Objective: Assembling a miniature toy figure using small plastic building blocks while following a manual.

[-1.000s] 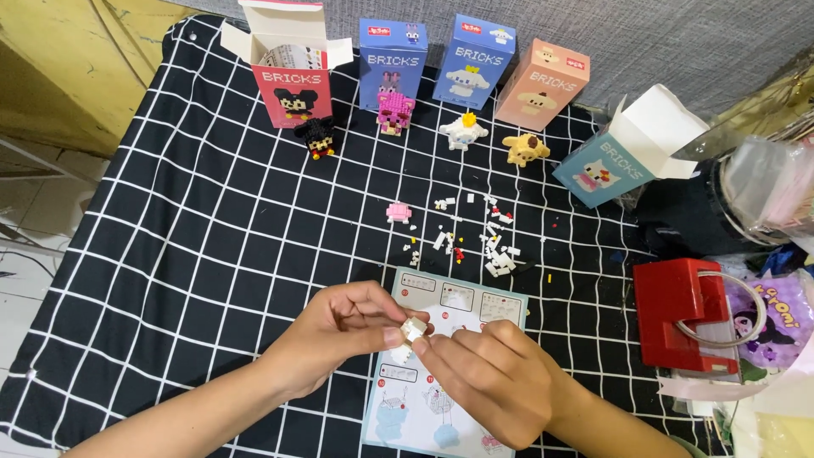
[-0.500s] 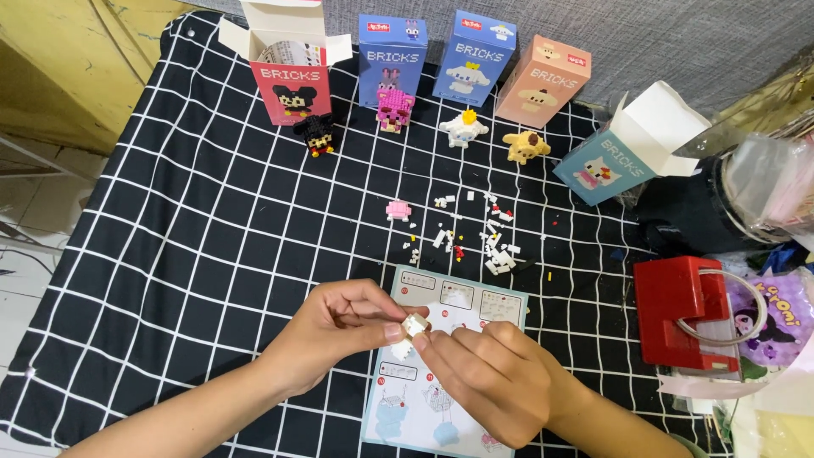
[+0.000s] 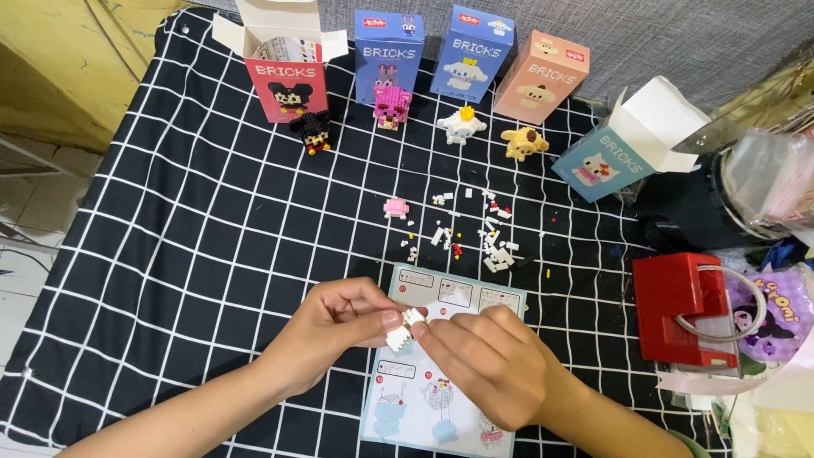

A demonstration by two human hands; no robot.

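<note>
While a small white brick piece (image 3: 405, 327) is pinched between the fingertips of the left hand (image 3: 339, 326) and the right hand (image 3: 487, 369), it is held just above the instruction sheet (image 3: 441, 373) on the checked tabletop (image 3: 186, 220), so both grips are closed on it. Being tiny, light, stiff and likely smooth, it is judged easy to drop or snap apart, and is best taken by its flat sides with thumb and forefinger. Loose bricks (image 3: 475, 233) are scattered beyond the sheet, near a pink piece (image 3: 395, 207).
</note>
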